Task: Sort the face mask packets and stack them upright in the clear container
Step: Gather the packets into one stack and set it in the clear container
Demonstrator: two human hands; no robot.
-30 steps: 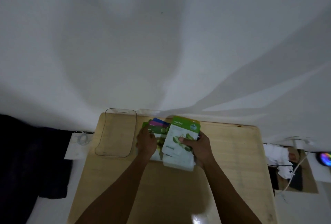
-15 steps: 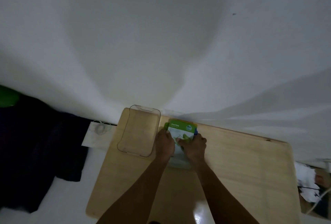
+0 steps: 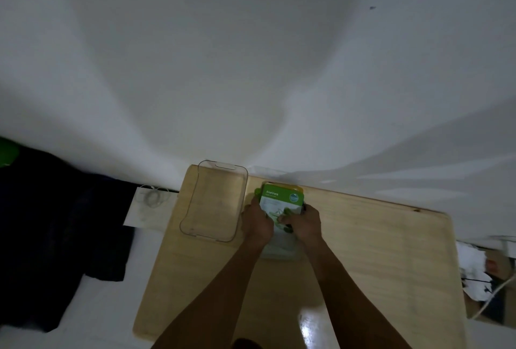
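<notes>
A stack of face mask packets lies on the wooden table, topped by a green and white Aloe Vera packet; a yellow edge peeks out behind it. My left hand grips the stack's left side and my right hand grips its right side, thumbs on the top packet. The clear container stands empty just left of my left hand, near the table's far left corner.
A white wall rises right behind the table. Dark fabric lies on the floor to the left, with a white paper and cord beside the table. Boxes, white cloth and cables crowd the right edge.
The fanned packets have been squared into one stack under the Aloe Vera packet. Both hands closed in on its sides. My view shifted left, so table and container sit further right.
</notes>
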